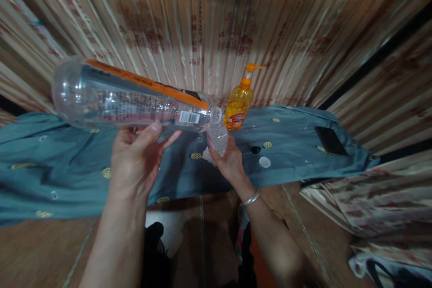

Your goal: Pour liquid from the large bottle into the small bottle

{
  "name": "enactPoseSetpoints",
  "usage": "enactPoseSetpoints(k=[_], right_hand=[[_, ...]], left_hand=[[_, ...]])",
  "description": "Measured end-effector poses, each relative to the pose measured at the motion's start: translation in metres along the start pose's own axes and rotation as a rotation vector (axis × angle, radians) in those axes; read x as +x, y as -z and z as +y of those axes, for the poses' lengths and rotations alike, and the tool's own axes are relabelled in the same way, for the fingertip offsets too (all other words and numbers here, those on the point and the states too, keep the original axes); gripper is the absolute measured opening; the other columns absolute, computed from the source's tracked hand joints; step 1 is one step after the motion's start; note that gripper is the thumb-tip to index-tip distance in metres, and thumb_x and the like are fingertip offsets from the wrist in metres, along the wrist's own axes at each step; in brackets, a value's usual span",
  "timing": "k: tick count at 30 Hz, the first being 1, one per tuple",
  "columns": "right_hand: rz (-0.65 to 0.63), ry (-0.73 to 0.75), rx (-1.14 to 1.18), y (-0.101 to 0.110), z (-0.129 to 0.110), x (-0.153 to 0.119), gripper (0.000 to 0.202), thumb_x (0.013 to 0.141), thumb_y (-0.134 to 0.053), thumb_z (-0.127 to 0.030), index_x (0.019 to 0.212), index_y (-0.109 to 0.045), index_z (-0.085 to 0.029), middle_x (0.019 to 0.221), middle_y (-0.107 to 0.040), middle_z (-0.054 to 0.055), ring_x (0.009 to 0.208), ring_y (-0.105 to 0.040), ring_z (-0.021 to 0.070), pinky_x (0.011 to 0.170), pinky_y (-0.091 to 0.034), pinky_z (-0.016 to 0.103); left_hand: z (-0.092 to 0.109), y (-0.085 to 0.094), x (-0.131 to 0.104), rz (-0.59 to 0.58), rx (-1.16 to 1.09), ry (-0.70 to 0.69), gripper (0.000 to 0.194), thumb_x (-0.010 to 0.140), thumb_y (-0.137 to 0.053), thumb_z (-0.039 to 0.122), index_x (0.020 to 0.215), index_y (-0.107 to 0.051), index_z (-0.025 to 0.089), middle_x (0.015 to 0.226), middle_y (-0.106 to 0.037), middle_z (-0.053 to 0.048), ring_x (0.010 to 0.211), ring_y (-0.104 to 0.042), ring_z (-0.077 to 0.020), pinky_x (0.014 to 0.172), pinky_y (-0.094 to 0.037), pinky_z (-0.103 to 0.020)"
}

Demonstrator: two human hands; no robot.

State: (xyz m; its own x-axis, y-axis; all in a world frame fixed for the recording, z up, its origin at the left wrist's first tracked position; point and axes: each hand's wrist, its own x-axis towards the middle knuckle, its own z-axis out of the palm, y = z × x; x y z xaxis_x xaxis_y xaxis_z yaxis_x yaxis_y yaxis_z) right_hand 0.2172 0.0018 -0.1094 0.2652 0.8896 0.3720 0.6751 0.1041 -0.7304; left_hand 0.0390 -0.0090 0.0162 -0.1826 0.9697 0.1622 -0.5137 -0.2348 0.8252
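Observation:
My left hand (137,157) is wrapped round a large clear plastic bottle (135,103) with an orange and dark label. The bottle lies almost level in the air, its base to the left and its neck to the right. A small clear plastic bottle (218,137) is gripped in my right hand (231,159), tilted upward. Its mouth meets or nearly meets the big bottle's neck; I cannot tell whether they touch. Something whitish and crumpled (208,156) shows beside the right fingers. Just behind stands an orange pump bottle (238,105) of yellow liquid.
A blue-green cloth (290,126) with yellow prints covers the narrow table. On it lie a black cap (255,149), a white cap (265,162) and a dark phone (330,141). Pleated curtains (189,22) hang behind. My feet are on the tiled floor below.

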Motion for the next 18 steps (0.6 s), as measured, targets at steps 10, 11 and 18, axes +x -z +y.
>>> enactPoseSetpoints(k=[10,11,18], right_hand=[[0.014,0.022,-0.025,-0.0013,0.0009,-0.0005,0.063,0.081,-0.067,-0.037,0.135,-0.045,-0.012,0.121,-0.068,0.017,0.107,-0.068,0.0290,0.090,-0.055,0.042],[0.017,0.023,-0.025,-0.0016,0.0010,-0.0006,0.063,0.081,-0.067,-0.037,0.135,-0.045,-0.013,0.121,-0.068,0.016,0.107,-0.068,0.0289,0.090,-0.055,0.042],[-0.002,0.008,-0.009,0.0000,-0.0006,-0.0009,0.064,0.082,-0.067,-0.036,0.137,-0.044,-0.012,0.125,-0.066,0.017,0.112,-0.067,0.0286,0.093,-0.055,0.041]], left_hand=[[0.0019,-0.0003,-0.0005,-0.007,0.012,0.006,0.026,0.063,-0.080,0.010,0.078,-0.062,0.023,0.080,-0.070,0.003,0.083,-0.066,-0.0159,0.087,-0.059,-0.051],[0.0017,-0.0002,-0.0006,-0.006,0.009,0.005,0.026,0.063,-0.080,0.009,0.077,-0.062,0.022,0.080,-0.070,0.003,0.082,-0.066,-0.0151,0.087,-0.059,-0.051],[0.0012,-0.0002,0.0002,-0.007,0.008,-0.003,0.022,0.064,-0.080,0.010,0.073,-0.063,0.020,0.080,-0.070,0.002,0.084,-0.066,-0.0166,0.086,-0.060,-0.052]])
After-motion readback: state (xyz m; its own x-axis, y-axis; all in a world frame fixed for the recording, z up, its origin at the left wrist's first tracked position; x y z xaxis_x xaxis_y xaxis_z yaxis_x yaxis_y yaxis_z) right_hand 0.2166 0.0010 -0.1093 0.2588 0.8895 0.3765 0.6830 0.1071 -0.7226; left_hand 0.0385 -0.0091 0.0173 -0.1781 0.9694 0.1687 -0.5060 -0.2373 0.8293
